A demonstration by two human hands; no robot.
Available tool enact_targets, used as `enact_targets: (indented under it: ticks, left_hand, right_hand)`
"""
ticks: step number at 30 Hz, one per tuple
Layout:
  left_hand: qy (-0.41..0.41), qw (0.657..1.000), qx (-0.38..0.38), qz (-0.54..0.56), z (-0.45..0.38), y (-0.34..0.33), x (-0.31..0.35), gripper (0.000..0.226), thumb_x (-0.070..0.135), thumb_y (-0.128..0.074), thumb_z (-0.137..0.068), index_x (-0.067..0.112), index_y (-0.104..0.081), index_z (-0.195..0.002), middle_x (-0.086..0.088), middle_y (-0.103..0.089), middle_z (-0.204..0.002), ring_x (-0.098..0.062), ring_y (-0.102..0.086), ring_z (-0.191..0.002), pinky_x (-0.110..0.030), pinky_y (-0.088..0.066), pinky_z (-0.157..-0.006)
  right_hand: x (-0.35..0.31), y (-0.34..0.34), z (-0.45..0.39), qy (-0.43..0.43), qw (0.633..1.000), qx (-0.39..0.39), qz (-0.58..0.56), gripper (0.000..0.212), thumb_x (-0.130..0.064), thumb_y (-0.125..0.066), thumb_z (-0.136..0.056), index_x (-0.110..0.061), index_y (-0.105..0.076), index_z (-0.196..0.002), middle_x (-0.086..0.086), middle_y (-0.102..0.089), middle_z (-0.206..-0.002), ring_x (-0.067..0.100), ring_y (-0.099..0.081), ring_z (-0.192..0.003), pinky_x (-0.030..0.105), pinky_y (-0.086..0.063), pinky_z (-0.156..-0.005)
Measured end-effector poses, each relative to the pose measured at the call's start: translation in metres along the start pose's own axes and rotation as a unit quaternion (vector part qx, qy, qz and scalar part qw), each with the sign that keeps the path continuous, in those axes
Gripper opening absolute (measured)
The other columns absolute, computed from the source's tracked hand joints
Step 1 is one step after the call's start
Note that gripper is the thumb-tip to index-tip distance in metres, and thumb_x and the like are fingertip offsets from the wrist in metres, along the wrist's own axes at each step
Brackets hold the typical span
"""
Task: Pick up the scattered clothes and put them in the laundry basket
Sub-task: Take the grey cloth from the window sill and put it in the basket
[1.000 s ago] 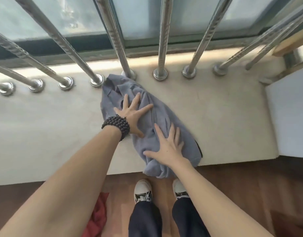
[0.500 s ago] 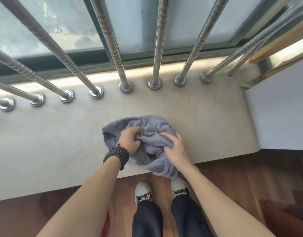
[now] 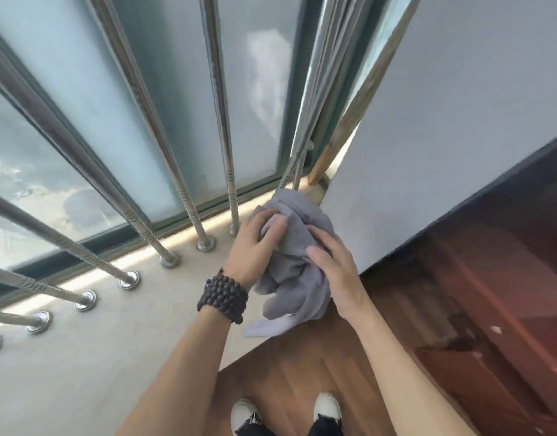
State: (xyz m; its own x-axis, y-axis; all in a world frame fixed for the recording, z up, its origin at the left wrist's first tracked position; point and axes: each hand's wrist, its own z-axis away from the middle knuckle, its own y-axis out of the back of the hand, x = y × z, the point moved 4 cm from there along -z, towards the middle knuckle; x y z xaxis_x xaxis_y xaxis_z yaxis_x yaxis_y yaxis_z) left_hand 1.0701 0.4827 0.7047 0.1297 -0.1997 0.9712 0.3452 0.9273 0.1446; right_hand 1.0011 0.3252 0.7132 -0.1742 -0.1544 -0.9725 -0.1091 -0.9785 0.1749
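Note:
A grey garment is bunched into a ball and held in the air in front of me, clear of the stone ledge. My left hand, with a dark bead bracelet on the wrist, grips its left side. My right hand clasps its right side. A loose end of the cloth hangs down below both hands. No laundry basket shows in this view.
A pale stone window ledge runs along the left, with several steel bars rising from it before frosted glass. A white wall panel stands at the right. Wooden floor and dark reddish wood lie below; my white shoes are at the bottom.
The garment went from spread flat on the ledge, to gathered up, to lifted off it in both hands. The view has swung to the right.

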Motion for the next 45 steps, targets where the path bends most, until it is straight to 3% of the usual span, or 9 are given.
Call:
enact_targets:
  ticks: [4,7,9,11,15,24,32,39,45]
  left_hand:
    - [-0.063,0.997,-0.001,-0.034,0.019,-0.059,0.073,0.034,0.05,-0.068,-0.08,0.034,-0.064,-0.111,-0.004,-0.062,-0.115,-0.025,-0.06,-0.111,-0.052,-0.052,-0.097]
    - [-0.08,0.995,-0.052,-0.009,0.038,-0.116,0.116,0.034,0.037,-0.071,-0.082,0.035,-0.061,-0.114,-0.001,-0.068,-0.112,-0.021,-0.068,-0.105,-0.052,-0.056,-0.093]
    - [-0.112,0.99,-0.089,-0.014,0.047,-0.156,0.138,0.04,0.022,-0.07,-0.088,0.037,-0.057,-0.122,0.01,-0.069,-0.116,-0.012,-0.069,-0.108,-0.043,-0.057,-0.095]
    - [-0.163,0.978,-0.122,-0.047,0.064,-0.209,0.168,0.047,0.013,-0.066,-0.091,0.039,-0.055,-0.129,0.02,-0.066,-0.122,-0.001,-0.064,-0.112,-0.028,-0.054,-0.098]
    - [-0.221,0.958,-0.14,-0.119,0.104,-0.316,0.21,0.045,0.015,-0.061,-0.094,0.025,-0.055,-0.138,0.009,-0.062,-0.135,0.0,-0.062,-0.116,-0.026,-0.051,-0.102]
    - [-0.296,0.892,-0.297,-0.166,0.245,-0.589,0.258,0.043,0.018,-0.065,-0.092,0.02,-0.058,-0.135,0.002,-0.069,-0.121,-0.011,-0.067,-0.107,-0.038,-0.054,-0.098]
    - [-0.328,0.802,-0.482,-0.132,0.393,-0.792,0.273,0.041,0.019,-0.063,-0.093,0.024,-0.059,-0.134,0.004,-0.067,-0.128,-0.013,-0.064,-0.115,-0.042,-0.051,-0.101]
    - [-0.335,0.691,-0.63,-0.109,0.532,-0.939,0.263,0.038,0.022,-0.06,-0.096,0.025,-0.057,-0.134,0.002,-0.065,-0.131,-0.015,-0.063,-0.118,-0.043,-0.051,-0.102]
    - [-0.326,0.589,-0.737,-0.063,0.633,-1.036,0.263,0.035,0.018,-0.061,-0.095,0.021,-0.061,-0.13,0.005,-0.064,-0.129,-0.015,-0.064,-0.115,-0.044,-0.051,-0.101]
  right_hand:
    - [-0.05,0.07,0.039,0.067,0.986,0.146,0.043,0.021,-0.041,-0.067,-0.099,-0.044,-0.067,-0.12,-0.018,-0.065,-0.126,0.001,-0.061,-0.122,0.031,-0.054,-0.106]
    - [-0.072,0.128,0.078,0.108,0.971,0.211,0.034,0.041,-0.023,-0.068,-0.1,-0.043,-0.055,-0.133,-0.027,-0.058,-0.136,-0.015,-0.054,-0.127,0.014,-0.049,-0.104]
    - [-0.081,0.168,0.104,0.118,0.963,0.239,0.03,0.052,-0.015,-0.068,-0.1,-0.048,-0.048,-0.136,-0.031,-0.053,-0.14,-0.023,-0.05,-0.126,0.003,-0.043,-0.099]
    - [-0.085,0.217,0.138,0.127,0.949,0.287,0.038,0.054,-0.009,-0.068,-0.098,-0.04,-0.052,-0.139,-0.026,-0.057,-0.14,-0.018,-0.051,-0.13,0.01,-0.042,-0.107]
    - [-0.077,0.302,0.21,0.112,0.914,0.386,0.051,0.051,-0.013,-0.069,-0.098,-0.029,-0.058,-0.145,-0.031,-0.056,-0.132,-0.024,-0.05,-0.123,0.004,-0.038,-0.103]
    - [-0.028,0.503,0.443,0.09,0.837,0.539,0.025,0.049,-0.012,-0.07,-0.098,-0.025,-0.059,-0.144,-0.025,-0.059,-0.139,-0.013,-0.052,-0.134,0.016,-0.042,-0.113]
    - [0.011,0.607,0.648,0.043,0.722,0.69,0.022,0.05,-0.015,-0.069,-0.1,-0.021,-0.057,-0.148,-0.018,-0.06,-0.143,-0.006,-0.053,-0.137,0.028,-0.046,-0.116]
    - [0.046,0.657,0.811,-0.006,0.603,0.797,0.033,0.049,-0.017,-0.068,-0.1,-0.022,-0.055,-0.148,-0.022,-0.058,-0.139,-0.017,-0.053,-0.129,0.017,-0.047,-0.11]
    - [0.06,0.685,0.909,-0.051,0.49,0.868,0.065,0.05,-0.019,-0.067,-0.101,-0.024,-0.052,-0.149,-0.02,-0.059,-0.138,-0.011,-0.056,-0.127,0.021,-0.05,-0.107]
